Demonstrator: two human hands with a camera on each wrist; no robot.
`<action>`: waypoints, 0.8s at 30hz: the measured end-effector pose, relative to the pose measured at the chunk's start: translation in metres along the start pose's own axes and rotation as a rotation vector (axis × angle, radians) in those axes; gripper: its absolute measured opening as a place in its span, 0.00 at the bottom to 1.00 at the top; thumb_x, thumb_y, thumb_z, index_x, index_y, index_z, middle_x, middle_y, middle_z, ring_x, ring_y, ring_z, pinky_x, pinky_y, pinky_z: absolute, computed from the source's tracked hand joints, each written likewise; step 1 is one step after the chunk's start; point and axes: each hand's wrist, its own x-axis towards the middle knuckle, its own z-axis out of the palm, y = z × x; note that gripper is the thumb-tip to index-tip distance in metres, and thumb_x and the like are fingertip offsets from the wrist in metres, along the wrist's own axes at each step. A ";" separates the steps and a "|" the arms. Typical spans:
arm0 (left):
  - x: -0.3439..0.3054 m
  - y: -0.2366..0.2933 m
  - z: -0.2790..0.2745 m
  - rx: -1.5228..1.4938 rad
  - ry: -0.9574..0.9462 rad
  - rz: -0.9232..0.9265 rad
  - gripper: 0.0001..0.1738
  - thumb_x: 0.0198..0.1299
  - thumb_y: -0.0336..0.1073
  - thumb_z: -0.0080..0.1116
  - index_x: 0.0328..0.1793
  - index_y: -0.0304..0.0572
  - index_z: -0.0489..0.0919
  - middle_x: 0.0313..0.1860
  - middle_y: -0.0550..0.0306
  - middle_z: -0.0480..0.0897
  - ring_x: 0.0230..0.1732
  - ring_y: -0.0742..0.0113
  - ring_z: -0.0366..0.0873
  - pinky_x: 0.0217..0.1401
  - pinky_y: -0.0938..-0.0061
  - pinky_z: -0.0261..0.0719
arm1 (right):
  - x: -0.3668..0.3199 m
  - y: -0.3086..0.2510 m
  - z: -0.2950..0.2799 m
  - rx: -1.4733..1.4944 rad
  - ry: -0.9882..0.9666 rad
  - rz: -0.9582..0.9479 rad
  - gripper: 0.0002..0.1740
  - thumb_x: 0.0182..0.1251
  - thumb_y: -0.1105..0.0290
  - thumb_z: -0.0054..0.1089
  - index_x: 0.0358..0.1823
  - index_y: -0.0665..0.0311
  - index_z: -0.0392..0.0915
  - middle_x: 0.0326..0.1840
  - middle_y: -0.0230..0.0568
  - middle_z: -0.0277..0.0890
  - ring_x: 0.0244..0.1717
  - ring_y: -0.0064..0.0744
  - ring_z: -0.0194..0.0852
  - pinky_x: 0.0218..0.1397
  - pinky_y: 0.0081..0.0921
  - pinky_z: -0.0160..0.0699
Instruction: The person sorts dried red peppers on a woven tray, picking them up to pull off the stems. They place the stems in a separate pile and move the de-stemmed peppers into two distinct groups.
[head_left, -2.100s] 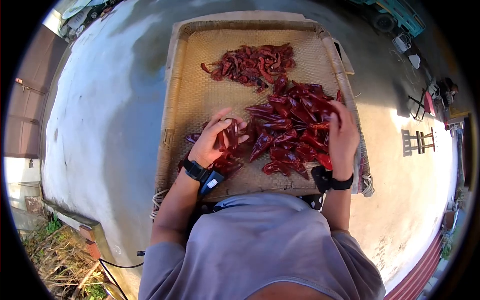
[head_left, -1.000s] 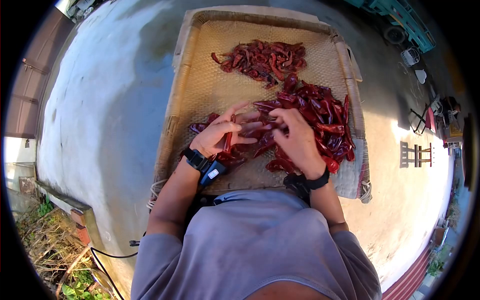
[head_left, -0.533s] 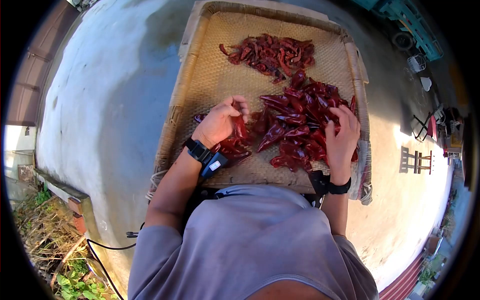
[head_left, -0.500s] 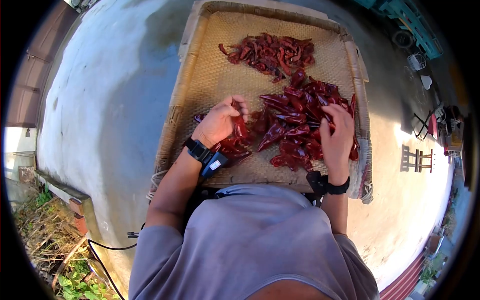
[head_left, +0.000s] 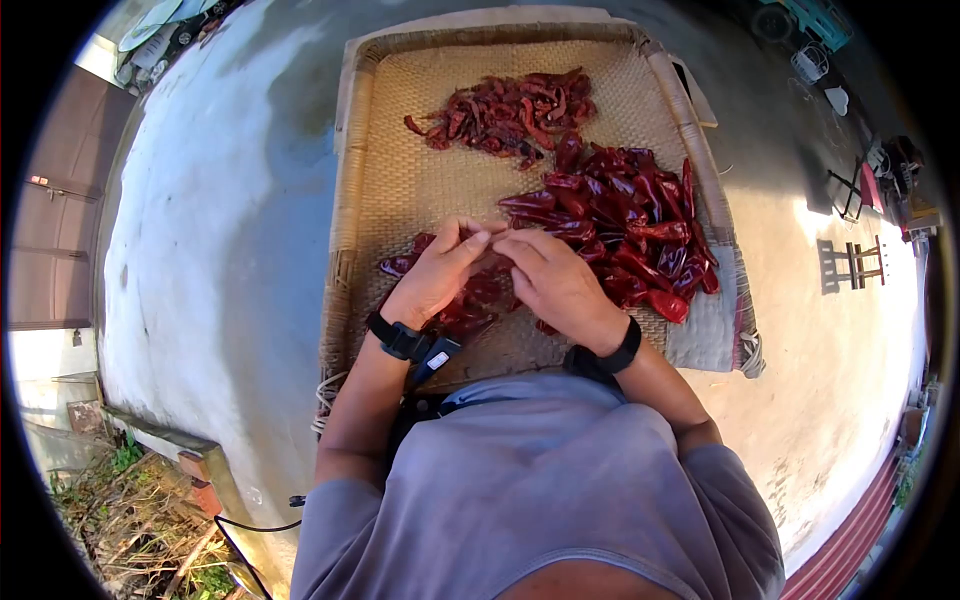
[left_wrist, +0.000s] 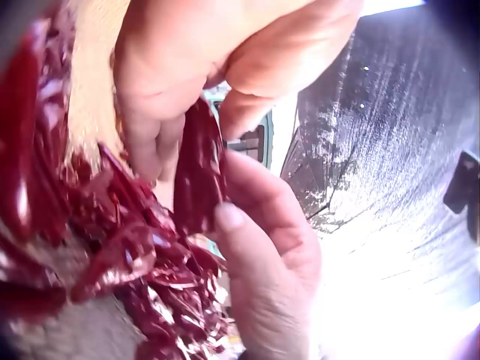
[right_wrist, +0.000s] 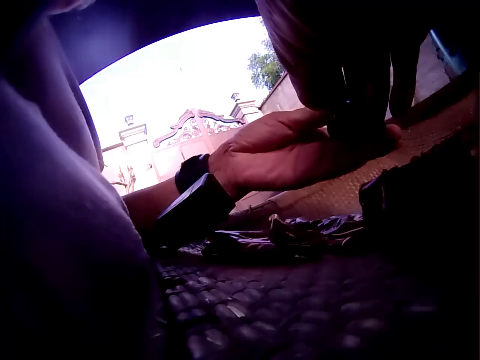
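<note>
Left hand [left_wrist: 225, 49] at top, fingers curled, holds the upper end of a dark red pepper [left_wrist: 199, 169]. Right hand [left_wrist: 266, 240] below, thumb and finger pinching its side edge. More red peppers [left_wrist: 120, 259] piled at left and lower left, some blurred close up. Tan surface [left_wrist: 94, 75] behind them. Grey ground [left_wrist: 382, 97] at right, glaring white lower down. Dark object [left_wrist: 461, 184] at right edge, unclear.

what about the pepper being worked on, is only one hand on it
No, the left hand and the right hand both have fingers on the dark red pepper.
</note>
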 end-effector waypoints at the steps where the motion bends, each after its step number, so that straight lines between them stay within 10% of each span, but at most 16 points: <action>1: 0.000 0.009 0.002 0.071 0.053 -0.038 0.08 0.76 0.32 0.49 0.57 0.41 0.69 0.68 0.45 0.74 0.64 0.59 0.76 0.66 0.61 0.76 | -0.001 0.003 -0.007 -0.004 0.013 0.025 0.18 0.58 0.79 0.59 0.51 0.63 0.79 0.49 0.45 0.77 0.49 0.48 0.79 0.53 0.39 0.80; 9: -0.015 0.057 -0.056 0.994 0.385 0.107 0.21 0.64 0.31 0.63 0.62 0.38 0.74 0.57 0.51 0.81 0.53 0.63 0.80 0.58 0.71 0.77 | -0.012 0.033 -0.106 -0.350 0.453 0.268 0.15 0.65 0.83 0.55 0.50 0.61 0.83 0.53 0.46 0.78 0.55 0.45 0.78 0.60 0.34 0.77; 13: -0.024 0.053 -0.064 1.651 0.317 -0.017 0.33 0.50 0.37 0.73 0.64 0.43 0.76 0.62 0.43 0.78 0.63 0.41 0.73 0.67 0.57 0.71 | -0.033 0.069 -0.119 -0.476 0.597 0.392 0.15 0.69 0.80 0.53 0.54 0.62 0.80 0.54 0.46 0.78 0.56 0.47 0.77 0.61 0.36 0.76; 18: -0.014 0.038 -0.053 1.711 0.167 -0.128 0.43 0.45 0.41 0.75 0.72 0.50 0.72 0.71 0.48 0.71 0.70 0.35 0.63 0.73 0.49 0.63 | -0.061 0.093 -0.111 -0.641 0.206 0.703 0.18 0.70 0.62 0.59 0.59 0.53 0.78 0.60 0.42 0.77 0.66 0.47 0.69 0.71 0.48 0.62; 24: -0.009 0.034 -0.028 1.786 0.115 -0.229 0.35 0.48 0.41 0.73 0.66 0.51 0.77 0.65 0.51 0.73 0.70 0.44 0.64 0.73 0.51 0.60 | -0.037 0.060 -0.114 -0.542 0.442 0.453 0.14 0.71 0.67 0.59 0.56 0.56 0.80 0.60 0.42 0.77 0.64 0.47 0.71 0.70 0.43 0.66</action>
